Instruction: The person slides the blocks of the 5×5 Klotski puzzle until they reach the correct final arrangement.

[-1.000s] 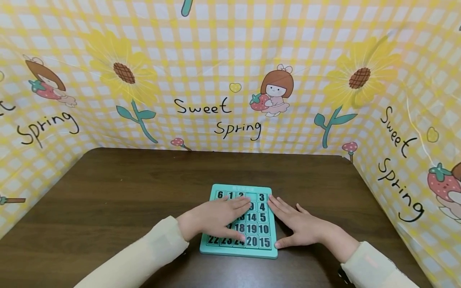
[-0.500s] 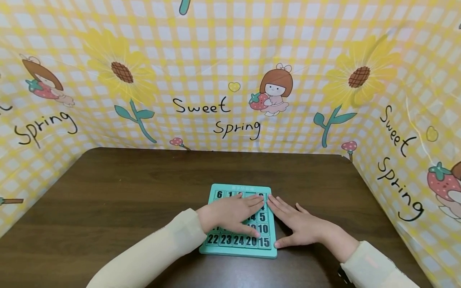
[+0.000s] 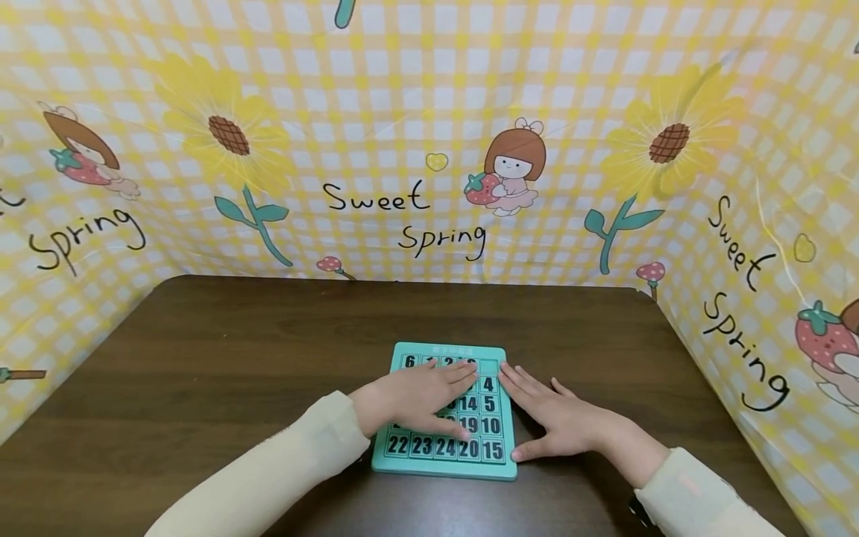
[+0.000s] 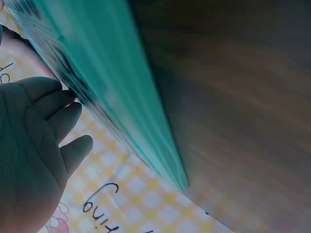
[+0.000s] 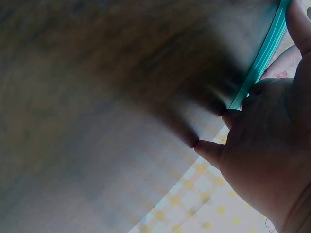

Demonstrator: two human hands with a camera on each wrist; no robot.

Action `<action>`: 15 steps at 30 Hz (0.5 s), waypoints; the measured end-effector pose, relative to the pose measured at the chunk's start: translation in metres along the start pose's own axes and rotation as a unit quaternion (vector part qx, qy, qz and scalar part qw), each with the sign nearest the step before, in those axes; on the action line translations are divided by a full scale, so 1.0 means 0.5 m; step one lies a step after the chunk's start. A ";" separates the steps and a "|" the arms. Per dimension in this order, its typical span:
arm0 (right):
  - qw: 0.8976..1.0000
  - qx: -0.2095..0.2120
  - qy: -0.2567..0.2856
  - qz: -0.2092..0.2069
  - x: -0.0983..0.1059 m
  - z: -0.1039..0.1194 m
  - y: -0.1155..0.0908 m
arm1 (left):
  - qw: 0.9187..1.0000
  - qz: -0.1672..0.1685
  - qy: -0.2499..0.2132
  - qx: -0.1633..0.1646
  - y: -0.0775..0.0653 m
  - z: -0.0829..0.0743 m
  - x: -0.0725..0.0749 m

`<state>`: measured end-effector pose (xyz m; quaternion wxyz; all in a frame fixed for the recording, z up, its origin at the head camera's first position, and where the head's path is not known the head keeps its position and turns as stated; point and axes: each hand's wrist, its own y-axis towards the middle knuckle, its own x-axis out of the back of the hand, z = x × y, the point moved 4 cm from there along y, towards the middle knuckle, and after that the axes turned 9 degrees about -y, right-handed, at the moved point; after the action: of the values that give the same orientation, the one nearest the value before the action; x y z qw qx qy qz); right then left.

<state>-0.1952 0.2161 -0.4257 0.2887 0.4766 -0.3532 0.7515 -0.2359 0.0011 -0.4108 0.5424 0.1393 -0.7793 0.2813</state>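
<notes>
A turquoise number slide puzzle [image 3: 444,470] lies flat on the brown table, its tiles printed with black numerals. My left hand [image 3: 419,397] stretches over the puzzle with straight fingers, the fingertips at the partly covered 3 tile in the top row. To the right of that tile, the top right corner cell is bare. Several tiles at the left and middle are hidden beneath this hand. Along the right edge rests my right hand [image 3: 567,421], fingertips at the upper side and thumb at the lower corner. The left wrist view shows the puzzle's side wall [image 4: 121,97] beyond the left palm.
The dark wooden table [image 3: 268,335] extends around the puzzle. A yellow checked cloth [image 3: 376,112] with sunflowers and "Sweet Spring" lettering stands as a wall at the back and both sides.
The 3 tile has slid one cell left, so the gap is now at the top right corner. My left hand moved right, then partly back left. The right hand stayed put.
</notes>
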 end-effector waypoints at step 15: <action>1.000 0.002 0.007 -0.001 0.000 0.001 -0.002 | 0.998 -0.008 0.031 -0.061 -0.042 -0.052 -0.011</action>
<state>-0.1942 0.2162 -0.4255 0.2909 0.4724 -0.3493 0.7551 -0.2032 -0.0010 -0.4031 0.5758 0.1035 -0.7769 0.2329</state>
